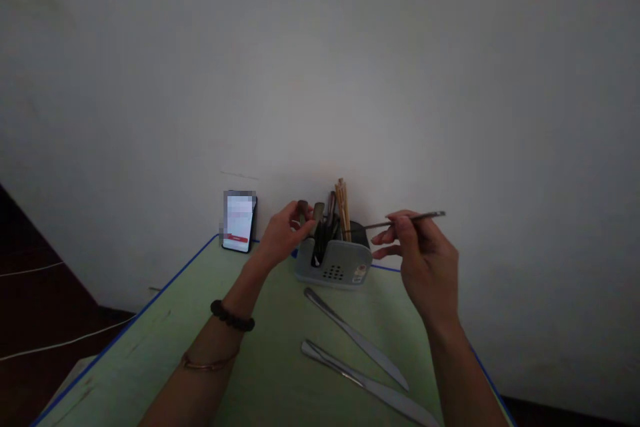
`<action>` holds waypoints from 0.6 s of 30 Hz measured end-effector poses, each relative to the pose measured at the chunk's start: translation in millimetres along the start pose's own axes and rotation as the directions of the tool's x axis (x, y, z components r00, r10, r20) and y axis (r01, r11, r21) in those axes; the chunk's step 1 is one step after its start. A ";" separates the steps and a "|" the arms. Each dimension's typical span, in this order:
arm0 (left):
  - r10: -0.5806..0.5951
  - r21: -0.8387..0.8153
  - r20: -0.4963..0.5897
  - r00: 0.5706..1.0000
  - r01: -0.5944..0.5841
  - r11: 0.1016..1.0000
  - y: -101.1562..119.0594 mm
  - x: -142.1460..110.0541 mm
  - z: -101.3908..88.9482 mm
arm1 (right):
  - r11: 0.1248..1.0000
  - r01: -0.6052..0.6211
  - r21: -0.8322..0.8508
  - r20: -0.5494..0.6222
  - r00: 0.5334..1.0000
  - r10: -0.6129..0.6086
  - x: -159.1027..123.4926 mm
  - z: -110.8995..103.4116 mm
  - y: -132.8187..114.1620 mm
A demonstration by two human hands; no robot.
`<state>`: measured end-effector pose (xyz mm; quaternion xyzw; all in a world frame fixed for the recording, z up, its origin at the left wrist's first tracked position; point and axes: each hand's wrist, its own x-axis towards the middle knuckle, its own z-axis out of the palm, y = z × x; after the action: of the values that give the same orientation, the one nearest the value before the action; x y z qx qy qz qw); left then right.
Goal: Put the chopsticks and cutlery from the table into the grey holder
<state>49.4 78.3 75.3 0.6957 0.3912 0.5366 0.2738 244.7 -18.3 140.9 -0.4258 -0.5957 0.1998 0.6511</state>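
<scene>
A grey cutlery holder (333,267) with a dotted front stands against the wall, holding several dark metal handles (319,217) and a bunch of wooden chopsticks (343,210). My left hand (285,233) is at its left side, thumb and fingers closed around a flat metal cutlery handle (303,208). Right of the holder, my right hand (423,257) pinches a thin metal piece of cutlery (425,215), nearly level, its far end over the holder. Seen edge-on, its kind is unclear. Two table knives, an upper one (355,333) and a lower one (360,380), lie slanted in front.
A phone (238,221) with a lit screen leans upright on the wall at the table's back left. The pale green table (270,347) has a blue edge and meets a grey wall (320,80). Pale cables (65,345) run across the dark floor on the left.
</scene>
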 end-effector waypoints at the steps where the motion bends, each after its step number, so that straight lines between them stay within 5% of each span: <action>1: 0.003 0.004 0.000 1.000 -0.003 1.000 -1.0 0.1 0.7 | 1.000 -0.009 -0.030 0.030 0.999 0.010 6.2 4.1 2.6; 12: -0.007 -0.037 0.041 0.999 0.009 0.999 -0.5 0.4 -6.2 | 0.977 0.031 -0.212 0.250 0.968 0.023 37.4 47.4 13.7; 18: 0.013 -0.040 0.068 0.998 -0.011 0.999 1.5 0.2 -7.8 | 0.872 0.150 -0.466 0.342 0.939 0.021 36.2 59.7 34.1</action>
<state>42.3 77.3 78.8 0.7104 0.3666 0.5219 0.2975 204.3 47.3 131.5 -0.5145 -0.7430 0.0915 0.4181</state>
